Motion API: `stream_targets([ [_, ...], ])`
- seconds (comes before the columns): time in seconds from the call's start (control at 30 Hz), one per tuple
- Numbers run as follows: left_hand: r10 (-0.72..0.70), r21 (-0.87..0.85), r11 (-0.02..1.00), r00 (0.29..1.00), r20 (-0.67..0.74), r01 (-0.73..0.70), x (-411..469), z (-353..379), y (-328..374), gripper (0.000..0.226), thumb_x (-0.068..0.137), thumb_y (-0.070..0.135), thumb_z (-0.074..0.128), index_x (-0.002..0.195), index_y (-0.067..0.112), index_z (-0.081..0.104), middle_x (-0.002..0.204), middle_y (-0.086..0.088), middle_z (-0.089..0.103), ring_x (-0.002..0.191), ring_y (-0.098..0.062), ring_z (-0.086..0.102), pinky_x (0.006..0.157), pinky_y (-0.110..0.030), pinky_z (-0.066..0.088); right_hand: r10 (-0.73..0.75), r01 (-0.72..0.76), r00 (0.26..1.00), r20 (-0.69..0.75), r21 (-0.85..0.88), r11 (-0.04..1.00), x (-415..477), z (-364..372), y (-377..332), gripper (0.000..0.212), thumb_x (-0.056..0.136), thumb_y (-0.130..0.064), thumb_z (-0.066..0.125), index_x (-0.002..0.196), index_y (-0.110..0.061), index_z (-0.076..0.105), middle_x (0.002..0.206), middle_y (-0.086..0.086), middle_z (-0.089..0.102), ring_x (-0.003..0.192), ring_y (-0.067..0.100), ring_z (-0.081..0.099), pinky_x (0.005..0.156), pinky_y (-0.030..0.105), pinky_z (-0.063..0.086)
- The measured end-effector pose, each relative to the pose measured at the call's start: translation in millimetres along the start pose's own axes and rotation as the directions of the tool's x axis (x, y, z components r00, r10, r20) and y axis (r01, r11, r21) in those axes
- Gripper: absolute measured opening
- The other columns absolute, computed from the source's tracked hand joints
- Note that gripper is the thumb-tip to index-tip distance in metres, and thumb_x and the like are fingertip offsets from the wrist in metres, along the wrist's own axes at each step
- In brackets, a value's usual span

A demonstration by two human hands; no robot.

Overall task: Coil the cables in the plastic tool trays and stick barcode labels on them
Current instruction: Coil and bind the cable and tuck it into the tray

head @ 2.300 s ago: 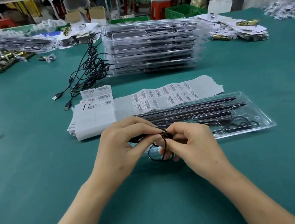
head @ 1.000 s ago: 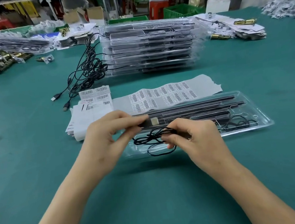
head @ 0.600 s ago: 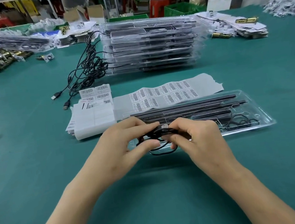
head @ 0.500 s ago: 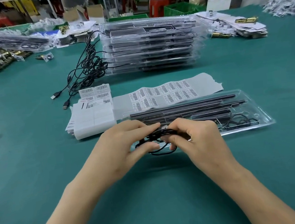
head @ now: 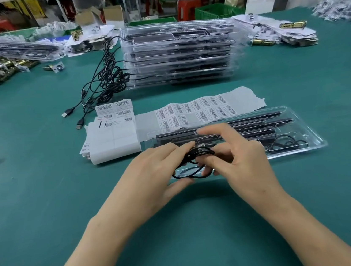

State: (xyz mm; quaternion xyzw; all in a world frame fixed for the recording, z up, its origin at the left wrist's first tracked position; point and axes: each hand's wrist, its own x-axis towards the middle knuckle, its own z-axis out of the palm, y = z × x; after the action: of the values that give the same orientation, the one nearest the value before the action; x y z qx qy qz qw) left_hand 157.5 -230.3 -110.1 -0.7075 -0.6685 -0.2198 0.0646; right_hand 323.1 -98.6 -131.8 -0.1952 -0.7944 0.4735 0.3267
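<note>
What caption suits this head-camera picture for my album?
Left hand and right hand coil a black cable at a clear tool tray, barcode labels behind.

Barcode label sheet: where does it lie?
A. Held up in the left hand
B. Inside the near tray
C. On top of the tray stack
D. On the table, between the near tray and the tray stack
D: the barcode label sheet lies flat on the green table, just beyond the near tray and short of the tray stack.

Bare left hand (head: 153,176) and right hand (head: 243,164), 2 bare forearms
</note>
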Motion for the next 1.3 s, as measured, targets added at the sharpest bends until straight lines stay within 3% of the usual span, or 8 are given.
stream_targets([
  [0.27, 0.046, -0.119, 0.992, 0.998, -0.038, -0.051, -3, -6, -14, 0.048, 0.091, 0.024, 0.076, 0.137, 0.013, 0.064, 0.104, 0.003, 0.073, 0.085, -0.012, 0.061, 0.076, -0.023, 0.051, -0.012, 0.014, 0.998, 0.057, -0.033, 0.999, 1, -5, 3, 0.011, 0.091, -0.021, 0.077, 0.095, -0.026, 0.067, 0.081, -0.014, 0.076, 0.069, 0.015, 0.076, 0.069, 0.013, 0.05],
  [0.33, 0.056, -0.141, 0.988, 0.996, -0.065, -0.064, -4, -6, -14, 0.039, 0.098, 0.027, 0.069, 0.134, 0.014, 0.066, 0.102, 0.003, 0.074, 0.084, -0.015, 0.067, 0.072, -0.031, 0.055, -0.041, 0.046, 0.997, 0.066, -0.068, 0.997, 1, -7, 3, 0.011, 0.092, -0.023, 0.077, 0.095, -0.026, 0.067, 0.082, -0.015, 0.076, 0.069, 0.012, 0.076, 0.069, 0.016, 0.052],
  [0.53, 0.057, -0.147, 0.987, 0.993, -0.104, -0.072, -3, -4, -14, 0.035, 0.101, 0.028, 0.056, 0.129, 0.012, 0.069, 0.1, 0.004, 0.075, 0.079, -0.014, 0.066, 0.066, -0.034, 0.055, -0.114, 0.134, 0.988, 0.1, -0.224, 0.965, -1, -9, -3, 0.031, 0.086, -0.047, 0.071, 0.098, -0.018, 0.067, 0.079, -0.011, 0.075, 0.068, 0.011, 0.072, 0.069, 0.038, 0.059],
  [0.7, 0.045, -0.191, 0.979, 0.991, -0.125, -0.068, -3, -4, -15, 0.033, 0.102, 0.027, 0.057, 0.132, 0.017, 0.068, 0.107, 0.01, 0.074, 0.084, -0.006, 0.066, 0.071, -0.029, 0.055, -0.156, 0.185, 0.982, 0.106, -0.386, 0.904, -1, -9, -5, 0.044, 0.086, -0.064, 0.065, 0.111, -0.028, 0.07, 0.072, -0.017, 0.067, 0.062, -0.003, 0.059, 0.064, 0.023, 0.052],
  [0.83, 0.001, -0.187, 0.982, 0.983, -0.183, -0.036, -5, -3, -17, 0.034, 0.102, 0.027, 0.058, 0.13, 0.012, 0.069, 0.111, 0.009, 0.074, 0.089, -0.007, 0.069, 0.078, -0.029, 0.057, 0.106, -0.103, 0.994, 0.021, -0.1, 0.99, -2, -10, -10, 0.055, 0.088, -0.081, 0.046, 0.106, -0.036, 0.071, 0.073, -0.007, 0.073, 0.06, 0.013, 0.071, 0.055, 0.022, 0.049],
  [0.97, 0.011, -0.108, 0.993, 0.961, -0.275, -0.042, -6, -4, -17, 0.029, 0.099, 0.018, 0.064, 0.126, 0.007, 0.071, 0.105, 0.005, 0.075, 0.085, -0.011, 0.07, 0.075, -0.033, 0.058, 0.415, -0.425, 0.905, 0.092, 0.175, 0.888, 2, -17, -14, 0.071, 0.087, -0.083, 0.037, 0.1, -0.024, 0.073, 0.077, 0.01, 0.077, 0.053, 0.026, 0.068, 0.038, 0.025, 0.041],
  [1.17, 0.095, -0.038, 0.993, 0.951, -0.293, -0.11, -4, -5, -12, 0.028, 0.099, 0.013, 0.065, 0.125, 0.006, 0.072, 0.11, -0.003, 0.075, 0.089, -0.023, 0.073, 0.074, -0.039, 0.059, 0.479, -0.617, 0.779, 0.405, 0.356, 0.702, 3, -3, -25, 0.078, 0.085, -0.075, 0.049, 0.119, -0.007, 0.066, 0.101, 0.016, 0.078, 0.074, 0.033, 0.076, 0.051, 0.029, 0.057],
  [1.3, 0.117, -0.014, 0.992, 0.954, -0.276, -0.125, -4, -7, -11, 0.028, 0.098, 0.012, 0.067, 0.125, 0.008, 0.072, 0.113, -0.002, 0.075, 0.091, -0.025, 0.072, 0.075, -0.042, 0.059, 0.463, -0.625, 0.777, 0.425, 0.444, 0.642, 0, -1, -30, 0.064, 0.091, -0.059, 0.056, 0.117, -0.002, 0.068, 0.106, 0.019, 0.077, 0.091, 0.032, 0.077, 0.07, 0.027, 0.061],
])
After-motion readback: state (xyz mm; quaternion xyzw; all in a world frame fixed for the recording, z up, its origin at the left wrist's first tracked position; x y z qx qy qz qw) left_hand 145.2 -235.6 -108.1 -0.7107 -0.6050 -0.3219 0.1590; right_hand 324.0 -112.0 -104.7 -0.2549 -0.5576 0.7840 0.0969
